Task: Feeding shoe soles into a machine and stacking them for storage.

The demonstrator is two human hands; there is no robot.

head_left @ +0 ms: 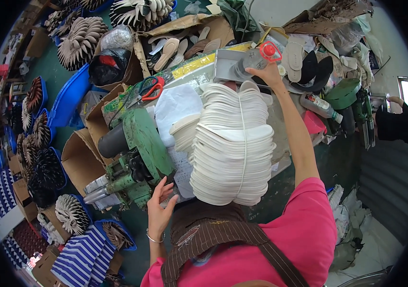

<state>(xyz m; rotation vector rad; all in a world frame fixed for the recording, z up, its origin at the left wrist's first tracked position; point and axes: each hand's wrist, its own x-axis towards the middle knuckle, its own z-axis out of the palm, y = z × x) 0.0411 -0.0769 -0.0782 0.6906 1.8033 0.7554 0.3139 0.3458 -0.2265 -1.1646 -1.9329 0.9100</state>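
Observation:
My right hand [267,74] reaches to the far side of the table and grips a clear plastic bottle [248,61] with a red cap [270,50]. The bottle leans over a shallow grey tray [221,66]. In front of me stands a big bundle of white shoe insoles [232,138], stacked tightly and bound with a pale cord [243,138]. A few loose white insoles [185,130] lean against its left side. My left hand [161,206] is open and holds nothing, its fingers apart, between the bundle and a green machine [141,148].
Red-handled scissors [153,88] lie beyond the machine. White paper [177,107] is beside the bundle. A cardboard box of soles [175,48] stands at the back, a drink bottle [319,105] to the right. Blue bins [67,93] with sole bundles fill the left.

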